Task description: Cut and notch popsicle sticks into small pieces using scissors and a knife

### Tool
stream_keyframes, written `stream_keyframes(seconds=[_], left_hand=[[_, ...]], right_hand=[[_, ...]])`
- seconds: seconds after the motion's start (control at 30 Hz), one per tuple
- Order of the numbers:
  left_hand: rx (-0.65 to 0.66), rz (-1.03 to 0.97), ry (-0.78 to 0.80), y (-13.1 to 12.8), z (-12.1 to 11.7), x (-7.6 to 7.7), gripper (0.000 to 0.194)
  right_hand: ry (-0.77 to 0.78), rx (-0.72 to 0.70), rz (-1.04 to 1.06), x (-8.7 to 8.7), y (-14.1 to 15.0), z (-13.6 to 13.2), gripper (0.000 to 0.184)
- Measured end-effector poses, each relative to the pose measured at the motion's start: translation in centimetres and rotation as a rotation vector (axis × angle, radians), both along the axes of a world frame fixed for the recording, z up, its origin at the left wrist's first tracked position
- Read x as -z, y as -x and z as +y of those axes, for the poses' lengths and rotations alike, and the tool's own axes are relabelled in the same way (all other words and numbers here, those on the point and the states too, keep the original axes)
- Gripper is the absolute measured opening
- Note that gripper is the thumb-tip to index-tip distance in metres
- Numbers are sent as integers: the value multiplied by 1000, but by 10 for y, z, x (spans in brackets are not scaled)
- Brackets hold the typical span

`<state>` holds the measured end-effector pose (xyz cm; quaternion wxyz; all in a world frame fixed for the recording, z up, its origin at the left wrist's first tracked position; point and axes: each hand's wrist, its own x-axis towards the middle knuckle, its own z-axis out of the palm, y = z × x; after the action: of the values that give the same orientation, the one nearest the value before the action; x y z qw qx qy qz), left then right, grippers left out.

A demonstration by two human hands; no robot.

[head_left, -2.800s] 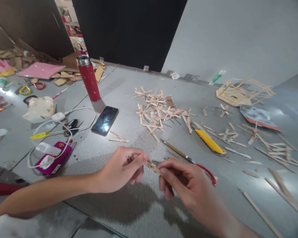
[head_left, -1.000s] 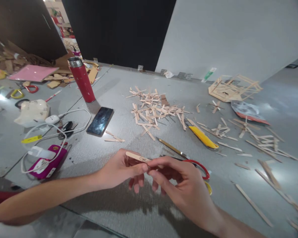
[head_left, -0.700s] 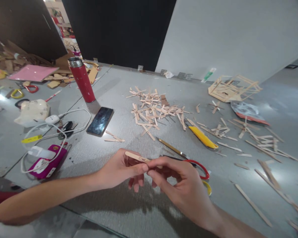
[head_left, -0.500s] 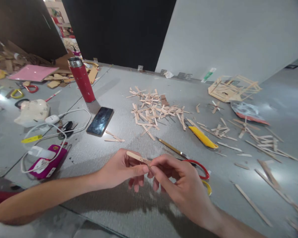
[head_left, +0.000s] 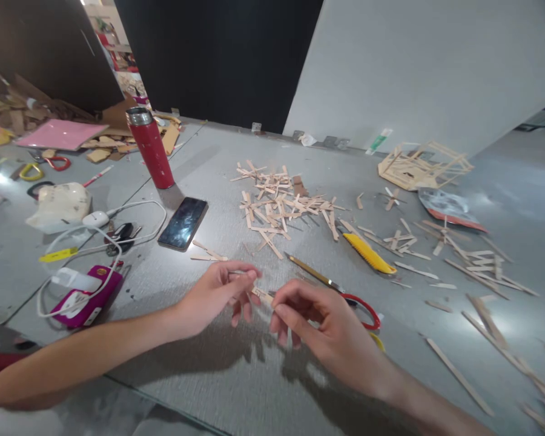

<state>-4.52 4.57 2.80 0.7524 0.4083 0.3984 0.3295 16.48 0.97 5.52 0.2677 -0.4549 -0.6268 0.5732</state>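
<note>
Above the worktop (head_left: 218,163), the right hand (head_left: 329,327) is pinching a flat, pale wooden stick (head_left: 262,295), which is showing dark markings between the hands; whether the left hand's (head_left: 215,295) grip is holding anything cannot be told.

We see a broad grey flat-topped bench (head_left: 213,175). Directly on it we have a standing red cylindrical bottle with a steel neck (head_left: 151,148), a black rectangular phone (head_left: 183,223) near it, a loose pile of short pale wooden sticks (head_left: 279,213), a yellow ribbed plastic-handled cutter (head_left: 369,254) and a magenta plastic power block (head_left: 93,297).
</note>
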Motion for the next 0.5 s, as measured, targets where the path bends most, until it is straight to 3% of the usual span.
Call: stream_keyframes(seconds=[0.1,0.2,0.23,0.3,0.4,0.5], left_hand=[[-7,40,-49,1,3,3,48],[-47,159,-89,4,8,6,40],[-38,219,-109,5,9,7,38],[10,349,-182,7,12,11,33],[97,506,-336,8,14,20,31],[147,559,-388,6,13,27,30]], right_hand=[[-192,53,-172,-2,-14,10,24],[-691,314,-623,-6,-50,35,20],[-786,408,-818,-6,-67,47,23],[-735,481,-1102,-2,-102,69,27],[-652,537,-1185,10,-151,95,29],[-603,611,-1244,24,-183,105,27]])
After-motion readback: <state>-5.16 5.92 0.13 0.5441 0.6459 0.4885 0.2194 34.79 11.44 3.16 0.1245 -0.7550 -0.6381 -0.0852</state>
